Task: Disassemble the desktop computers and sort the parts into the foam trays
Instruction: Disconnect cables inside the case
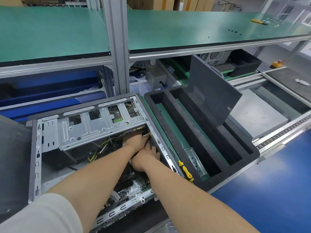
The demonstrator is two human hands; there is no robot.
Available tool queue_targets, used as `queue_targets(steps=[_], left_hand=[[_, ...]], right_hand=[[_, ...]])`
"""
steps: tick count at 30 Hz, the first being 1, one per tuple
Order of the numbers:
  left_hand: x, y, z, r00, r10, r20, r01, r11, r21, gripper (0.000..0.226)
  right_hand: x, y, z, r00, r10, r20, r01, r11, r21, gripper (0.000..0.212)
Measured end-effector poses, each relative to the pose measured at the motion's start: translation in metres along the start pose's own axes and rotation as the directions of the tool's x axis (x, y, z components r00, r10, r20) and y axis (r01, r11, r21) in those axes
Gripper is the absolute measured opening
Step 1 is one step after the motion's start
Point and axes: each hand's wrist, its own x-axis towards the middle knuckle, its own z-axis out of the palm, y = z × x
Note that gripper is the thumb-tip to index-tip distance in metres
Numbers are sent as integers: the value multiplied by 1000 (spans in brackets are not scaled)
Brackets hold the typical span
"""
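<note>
No readable text, label or number in view.
The green motherboard (136, 187) inside the open grey metal desktop computer case (35, 165) and the small green circuit board (117, 119) behind the perforated silver metal drive cage (84, 130) may bear markings, but these are too small and blurred to make out.

The left arm (97, 182) enters from the lower left of the frame, with a pale sleeve (42, 214) above the elbow and the forearm bare. The right arm (193, 195) enters from the bottom right, also bare. Both stretch forward and converge near the middle of the frame. The left hand (134, 140) shows its back, fingers pointing right with the tips hidden. The right hand (145, 158) sits just below it, touching the left wrist, its fingers bent downward and their ends out of sight. Whether either hand grips anything cannot be told.
</note>
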Motion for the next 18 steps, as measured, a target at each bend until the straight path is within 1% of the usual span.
queue_targets(steps=[2, 4, 7, 13, 16, 18], left_hand=[[1, 0, 1, 1000, -20, -18, 20, 1000, 4, 46], [1, 2, 2, 999, -38, 5, 38, 999, -10, 46], [1, 1, 2, 1000, -18, -19, 18, 1000, 8, 38], [0, 3, 2, 997, -19, -77, 21, 999, 25, 41], [0, 1, 2, 998, -15, -64, 18, 999, 42, 38], [0, 1, 2, 998, -33, -52, 35, 999, 28, 41]], right_hand=[[0, 0, 0, 1000, -4, -2, 4, 1000, 15, 97], [0, 1, 0, 1000, 0, -6, 0, 1000, 15, 93], [-1, -1, 0, 1000, 8, 3, -8, 1000, -4, 96], [-1, 1, 0, 1000, -2, 4, 2, 1000, 6, 93], [-1, 0, 0, 1000, 0, 10, 0, 1000, -2, 96], [0, 0, 0, 1000, 5, 17, -5, 1000, -1, 96]])
